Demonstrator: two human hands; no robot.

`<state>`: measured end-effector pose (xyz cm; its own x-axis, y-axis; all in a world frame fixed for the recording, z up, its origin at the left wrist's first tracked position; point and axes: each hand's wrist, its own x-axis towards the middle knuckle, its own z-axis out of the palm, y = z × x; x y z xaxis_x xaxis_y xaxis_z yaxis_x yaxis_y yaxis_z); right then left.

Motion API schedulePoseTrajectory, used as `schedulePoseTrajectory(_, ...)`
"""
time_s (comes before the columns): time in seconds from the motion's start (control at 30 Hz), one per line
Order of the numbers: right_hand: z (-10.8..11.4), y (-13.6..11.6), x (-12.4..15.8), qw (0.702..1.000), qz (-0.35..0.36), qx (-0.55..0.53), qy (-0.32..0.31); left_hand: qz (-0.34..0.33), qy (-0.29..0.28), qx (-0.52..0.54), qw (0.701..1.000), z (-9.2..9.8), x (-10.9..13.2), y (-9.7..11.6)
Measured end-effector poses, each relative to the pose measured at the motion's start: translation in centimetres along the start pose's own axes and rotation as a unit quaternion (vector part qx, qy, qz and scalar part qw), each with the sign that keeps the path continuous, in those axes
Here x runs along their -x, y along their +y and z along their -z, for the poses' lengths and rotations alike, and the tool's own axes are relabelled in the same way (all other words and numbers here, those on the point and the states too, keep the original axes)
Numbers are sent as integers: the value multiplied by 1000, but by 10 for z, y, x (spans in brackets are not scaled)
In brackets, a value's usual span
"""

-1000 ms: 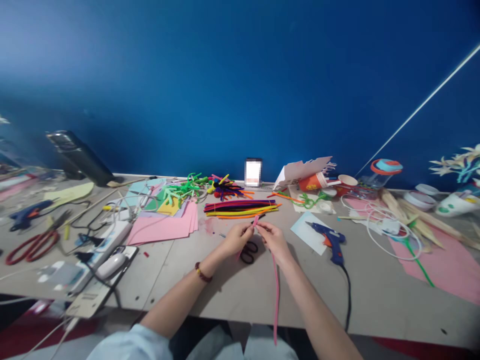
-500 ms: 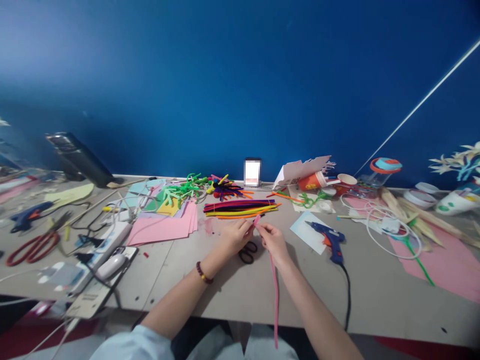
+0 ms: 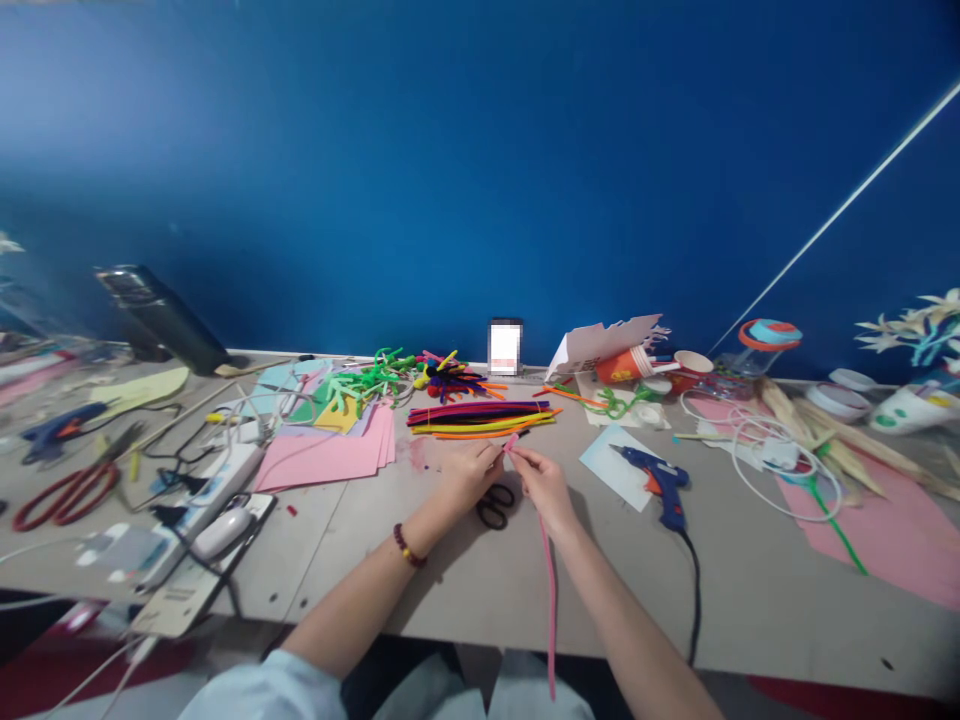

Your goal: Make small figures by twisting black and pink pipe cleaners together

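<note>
A pink pipe cleaner [image 3: 551, 610] is pinched between my two hands near the middle of the table. Its long tail hangs down past my right wrist and over the table's front edge, while a short bent end pokes up between the fingertips. My left hand [image 3: 472, 472] is closed on that upper end, and my right hand [image 3: 541, 482] pinches it from the other side. Scissors with black handles [image 3: 495, 507] lie under my hands, their blades partly hidden. Just beyond the fingers lies a bundle of purple, red, yellow and orange pipe cleaners [image 3: 480, 415].
A blue glue gun [image 3: 660, 480] rests on light blue paper [image 3: 611, 462] at right, its cord running off the front edge. Pink paper [image 3: 330, 450], a power strip [image 3: 202, 515] and red-handled scissors [image 3: 67, 497] lie left. A phone [image 3: 505, 347] leans on the wall.
My fingertips have shifted slightly to the left, and the short pink end between them has changed angle a little. The long tail hangs nearly as before.
</note>
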<state>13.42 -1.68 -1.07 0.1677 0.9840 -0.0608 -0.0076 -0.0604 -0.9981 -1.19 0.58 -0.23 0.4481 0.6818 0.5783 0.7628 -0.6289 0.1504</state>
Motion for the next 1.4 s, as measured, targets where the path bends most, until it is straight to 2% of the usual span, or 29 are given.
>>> schedulePoseTrajectory(0.17,1,3,-1,1000,-2,-10,7,-5,19,22,1000,-2,1,-1)
schedulePoseTrajectory(0.33,1,3,-1,1000,6,-13,9,-7,1,59,998,-2,1,0)
schedulePoseTrajectory(0.57,-1,0,2,999,31,4,18,22,-32,52,998,-3,2,-1)
schedulePoseTrajectory(0.7,-2,-3,3,999,45,14,20,42,-24,117,992,-4,1,-1)
schedulePoseTrajectory(0.8,-3,-4,4,998,63,23,21,85,-19,194,977,-3,0,2)
schedulePoseTrajectory(0.9,-3,-4,5,996,87,24,20,155,-35,302,940,-3,-1,5)
schedulePoseTrajectory(1.03,-2,-3,3,996,82,12,21,243,-47,443,862,-3,-3,10)
schedulePoseTrajectory(1.17,-2,-5,2,998,65,-7,25,274,-37,529,802,-1,-6,16)
schedulePoseTrajectory(1.27,-3,-9,4,998,51,-14,16,306,-34,594,743,2,-9,18)
schedulePoseTrajectory(1.4,-5,-14,8,996,86,2,6,359,-34,652,667,3,-11,16)
